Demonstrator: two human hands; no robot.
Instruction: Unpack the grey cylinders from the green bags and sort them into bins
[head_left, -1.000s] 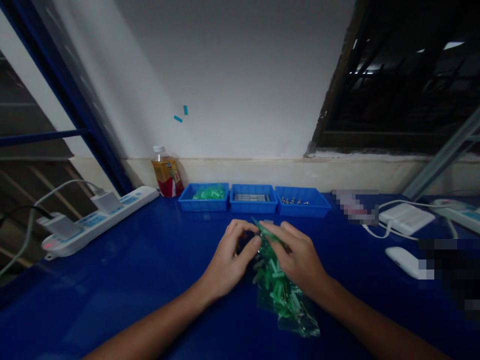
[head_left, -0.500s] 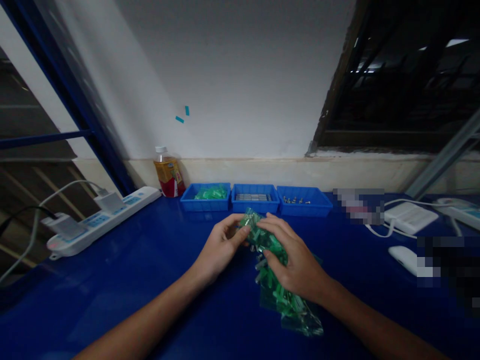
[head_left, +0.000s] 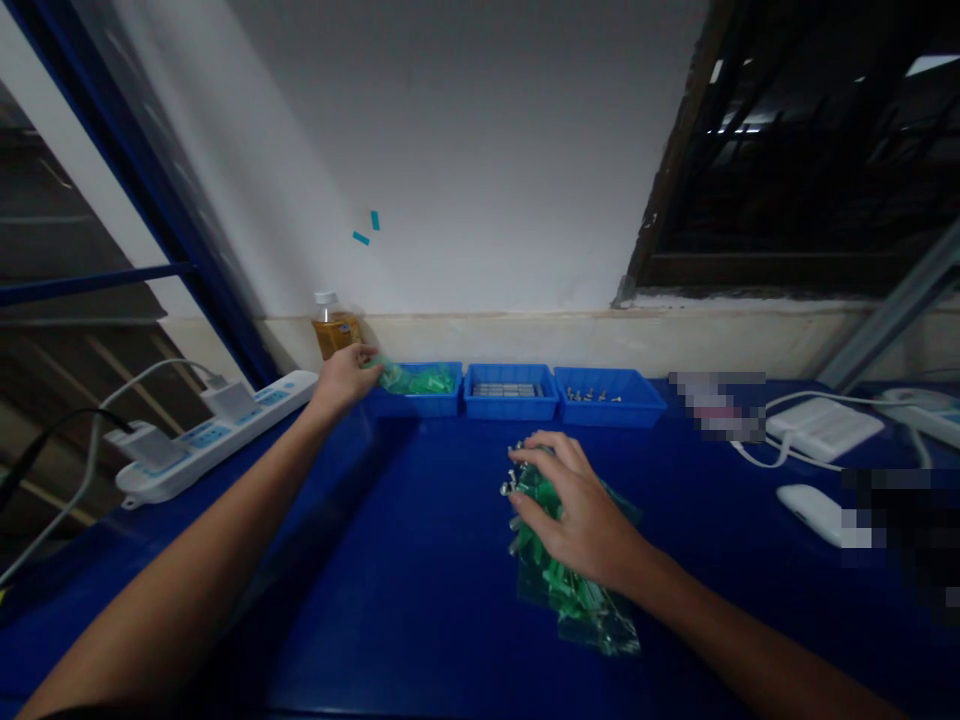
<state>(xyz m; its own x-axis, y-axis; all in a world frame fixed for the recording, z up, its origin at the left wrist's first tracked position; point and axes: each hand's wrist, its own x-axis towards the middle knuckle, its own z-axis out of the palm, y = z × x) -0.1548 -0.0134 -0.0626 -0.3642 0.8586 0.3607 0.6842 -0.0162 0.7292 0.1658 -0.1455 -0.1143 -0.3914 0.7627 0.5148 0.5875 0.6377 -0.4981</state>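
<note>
My left hand [head_left: 346, 378] is at the left end of a blue tray [head_left: 420, 405], its fingers closed on a clear plastic bag [head_left: 384, 372] with green pieces. More green pieces [head_left: 433, 380] lie in that tray. Over a heap of clear bags with green plastic plugs [head_left: 551, 570] rests my right hand [head_left: 574, 500], thumb and fingers apart. Small silver screws [head_left: 510, 485] show beside its thumb and fingertips; whether they touch the hand is unclear. Part of the heap is hidden under the palm.
Beside the left tray stand a blue tray of grey bars [head_left: 510, 408] and one of loose screws [head_left: 611, 412]. A drink bottle [head_left: 328, 325] is behind my left hand. A power strip [head_left: 161, 478] lies left; a white adapter [head_left: 825, 430] and cables lie right.
My left hand has moved from beside my right hand, forward and left to the left tray, with a bag at its fingers. My right hand has stayed over the heap.
</note>
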